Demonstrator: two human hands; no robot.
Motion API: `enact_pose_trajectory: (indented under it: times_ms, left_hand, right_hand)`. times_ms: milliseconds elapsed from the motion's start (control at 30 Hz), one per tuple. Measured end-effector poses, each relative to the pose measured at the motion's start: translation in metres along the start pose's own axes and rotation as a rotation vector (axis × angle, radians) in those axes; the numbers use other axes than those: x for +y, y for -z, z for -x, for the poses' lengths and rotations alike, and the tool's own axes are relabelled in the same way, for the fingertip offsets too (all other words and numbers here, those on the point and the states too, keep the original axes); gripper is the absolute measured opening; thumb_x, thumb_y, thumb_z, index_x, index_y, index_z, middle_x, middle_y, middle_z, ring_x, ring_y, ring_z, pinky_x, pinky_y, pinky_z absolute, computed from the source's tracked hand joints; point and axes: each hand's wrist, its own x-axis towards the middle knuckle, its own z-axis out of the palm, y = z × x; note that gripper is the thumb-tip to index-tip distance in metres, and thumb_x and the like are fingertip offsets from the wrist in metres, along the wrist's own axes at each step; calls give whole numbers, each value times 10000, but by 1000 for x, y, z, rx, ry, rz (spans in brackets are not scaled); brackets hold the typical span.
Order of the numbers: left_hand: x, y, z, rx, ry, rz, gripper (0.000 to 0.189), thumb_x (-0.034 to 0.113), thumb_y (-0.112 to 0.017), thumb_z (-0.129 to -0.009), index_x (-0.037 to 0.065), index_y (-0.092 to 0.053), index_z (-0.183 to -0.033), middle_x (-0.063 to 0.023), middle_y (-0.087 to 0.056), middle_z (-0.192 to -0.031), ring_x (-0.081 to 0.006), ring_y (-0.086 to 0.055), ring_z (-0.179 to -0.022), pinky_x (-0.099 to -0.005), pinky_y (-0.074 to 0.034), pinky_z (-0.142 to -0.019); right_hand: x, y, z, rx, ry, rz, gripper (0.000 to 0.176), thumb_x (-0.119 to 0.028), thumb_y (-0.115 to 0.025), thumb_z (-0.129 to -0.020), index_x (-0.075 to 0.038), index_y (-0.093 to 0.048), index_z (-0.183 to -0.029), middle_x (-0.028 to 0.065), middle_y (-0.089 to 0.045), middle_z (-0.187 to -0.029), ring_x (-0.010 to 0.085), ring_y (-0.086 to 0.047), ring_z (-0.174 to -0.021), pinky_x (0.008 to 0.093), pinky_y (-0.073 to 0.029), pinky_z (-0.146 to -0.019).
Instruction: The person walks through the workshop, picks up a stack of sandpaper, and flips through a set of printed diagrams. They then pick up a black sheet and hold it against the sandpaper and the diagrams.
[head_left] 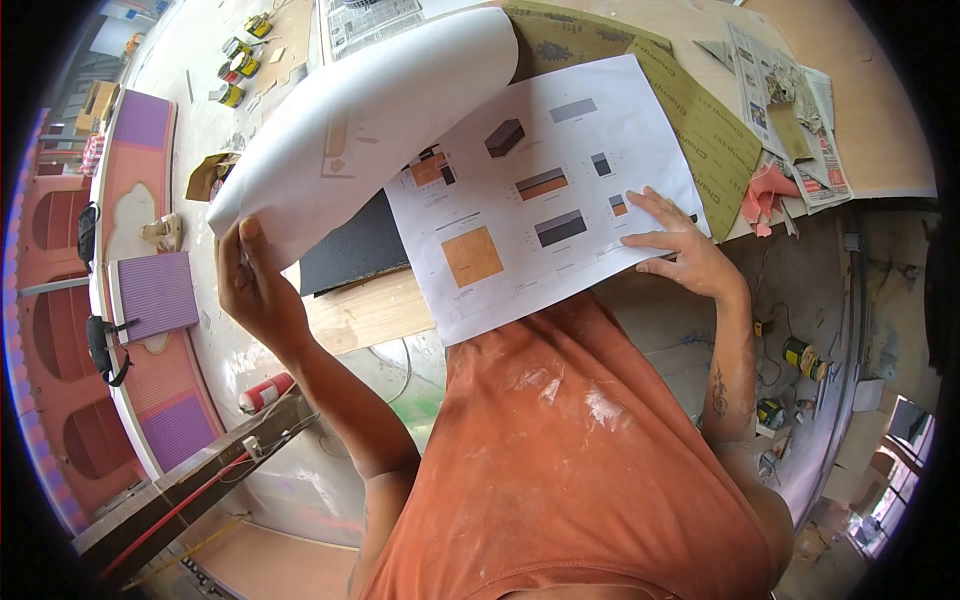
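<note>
My left hand [250, 270] pinches the lower left corner of a large white sheet [400, 105], which is lifted and curls back over the page beneath. That lower page [520, 215] shows printed drawings of boxes and panels in black, grey and orange-brown. My right hand [680, 245] rests on the right edge of the page with its fingers spread. Olive printed paper [700, 130] lies under the sheets. A black panel [355, 245] shows partly below the lifted sheet, on a light wooden board [375, 312].
Several tins [232, 95] stand on the floor at the upper left. Newspapers [790, 110] and a pink scrap [768, 195] lie at the table's right. Pink and purple panels [155, 270] stand left. A red cylinder [266, 392] lies near a dark beam [200, 470]. More tins [803, 357] are at lower right.
</note>
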Motion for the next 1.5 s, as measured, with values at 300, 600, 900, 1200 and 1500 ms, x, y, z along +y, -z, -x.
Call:
enact_pose_trajectory:
  times_ms: [300,600,900,1200,1500]
  left_hand:
    - [-5,1,2,-2,10,30,273,286,-576,-979,35,-685,-981,-54,-661,-870,-112,-595,-796,-259,-471,-707]
    - [-6,2,3,-3,-1,46,271,275,-575,-981,27,-682,-962,-50,-654,-865,-107,-583,-781,-252,-466,-700]
    - [-5,1,4,1,15,32,281,299,-571,-981,44,-689,-971,-47,-660,-865,-114,-595,-785,-262,-476,-688]
    - [-6,0,2,-4,17,46,281,297,-577,-977,39,-688,-965,-47,-657,-860,-112,-591,-783,-258,-475,-694]
    - [-5,0,2,-7,37,56,283,275,-568,-982,15,-678,-990,-46,-654,-881,-113,-585,-821,-259,-473,-760]
  right_hand:
    - [-1,0,0,-5,-10,19,385,-150,-780,-726,-147,-721,-1106,104,-371,-1508,307,-250,-1436,401,-242,-1159]
    - [-1,0,0,-4,-27,11,379,-155,-775,-732,-155,-722,-1107,91,-370,-1509,295,-246,-1438,400,-242,-1161]
    - [-1,-1,0,-2,-40,8,374,-116,-763,-731,-142,-719,-1102,87,-373,-1509,293,-245,-1441,393,-237,-1163]
    - [0,0,1,9,-16,4,342,-165,-752,-767,-135,-717,-1106,92,-386,-1499,304,-257,-1433,406,-247,-1154]
    - [2,-1,1,31,-6,-25,383,-83,-774,-714,-127,-717,-1090,90,-386,-1503,310,-257,-1434,397,-236,-1157]
